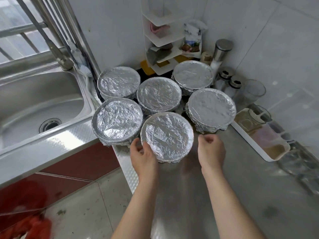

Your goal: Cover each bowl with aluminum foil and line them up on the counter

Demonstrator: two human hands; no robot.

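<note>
Fingers (135, 143) of my left hand (144, 156) are curling round the rim of the nearest round foil-covered bowl (167, 135) on the stainless-steel counter (189, 195); my right hand (211, 150) is hovering beside it, loosely curled, empty. I am judging a low two-sided grip safest.

Six round bowls (160, 100), every one upright and sealed over the rim with crinkled silver aluminium foil (195, 78), clustered close together on the brushed steel counter (186, 190) rather than in a single line. Behind: back-left bowl (118, 81), middle bowl (159, 94), back-right bowl (193, 73). In front: front-left bowl (117, 120) at the counter's left edge, right bowl (212, 107), and nearest bowl (167, 135), gripped at its left side by the left hand (143, 152).
</note>
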